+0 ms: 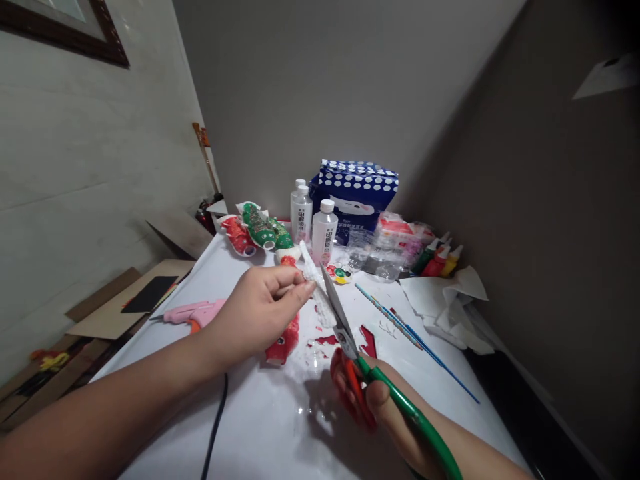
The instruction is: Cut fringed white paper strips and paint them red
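Scissors (pixel 345 327), one pair, sit in the right hand (pixel 365 397) at the near edge of the table (pixel 270 427). The fingers are closed through the red and green handle loops. The blades are parted; their long axis runs from the handles at lower right up and away to the tips at upper left.

One white strip (pixel 314 277) is pinched between thumb and fingertips of the left hand (pixel 260 310), which is otherwise curled shut. The strip's long axis runs diagonally, its far end toward upper left and its near end down toward the blades. The strip lies just beside the upper blade; whether they touch cannot be told.

Under the left hand lies one red painted piece (pixel 284 343), with red scraps (pixel 367 340) on the table beside the blades. One pink glue gun (pixel 193 313) lies to the left, its nozzle pointing left. Thin paintbrushes (pixel 400 323), at least two, lie to the right, pointing diagonally from upper left to lower right.

Farther back stands one small paint palette (pixel 341 272). Behind it stand three clear bottles (pixel 324 230) with white caps, upright. Left of them lie red and green painted bottle figures (pixel 257 230). Three paint bottles (pixel 437 260), green, red and yellow, lean at right near crumpled white paper (pixel 450 300). One blue dotted package (pixel 356 193) stands at the far wall.
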`<state>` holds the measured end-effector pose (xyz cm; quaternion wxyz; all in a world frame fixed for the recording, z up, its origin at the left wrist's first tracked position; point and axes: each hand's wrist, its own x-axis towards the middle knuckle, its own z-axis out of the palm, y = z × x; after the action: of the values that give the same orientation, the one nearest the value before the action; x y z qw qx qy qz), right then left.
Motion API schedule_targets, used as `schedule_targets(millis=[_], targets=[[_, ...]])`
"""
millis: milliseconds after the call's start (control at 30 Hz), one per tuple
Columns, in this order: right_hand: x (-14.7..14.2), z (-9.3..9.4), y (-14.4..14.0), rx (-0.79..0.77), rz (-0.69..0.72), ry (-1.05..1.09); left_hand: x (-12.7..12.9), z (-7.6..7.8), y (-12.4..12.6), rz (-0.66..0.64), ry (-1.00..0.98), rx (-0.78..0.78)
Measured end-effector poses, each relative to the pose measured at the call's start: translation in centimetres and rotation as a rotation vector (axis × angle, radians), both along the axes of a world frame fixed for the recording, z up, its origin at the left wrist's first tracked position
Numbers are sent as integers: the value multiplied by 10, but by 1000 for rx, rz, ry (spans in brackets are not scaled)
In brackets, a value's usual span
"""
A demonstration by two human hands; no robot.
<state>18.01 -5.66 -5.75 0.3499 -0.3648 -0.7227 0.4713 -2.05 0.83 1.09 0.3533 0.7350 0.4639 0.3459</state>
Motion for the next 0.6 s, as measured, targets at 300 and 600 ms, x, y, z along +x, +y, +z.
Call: schedule_targets(millis=[300,600], targets=[[6,-22,-2,-109,37,38,1,-1,-1,7,-22,52],[6,-21,-2,-77,22,21,2,-3,-5,9,-53,76]])
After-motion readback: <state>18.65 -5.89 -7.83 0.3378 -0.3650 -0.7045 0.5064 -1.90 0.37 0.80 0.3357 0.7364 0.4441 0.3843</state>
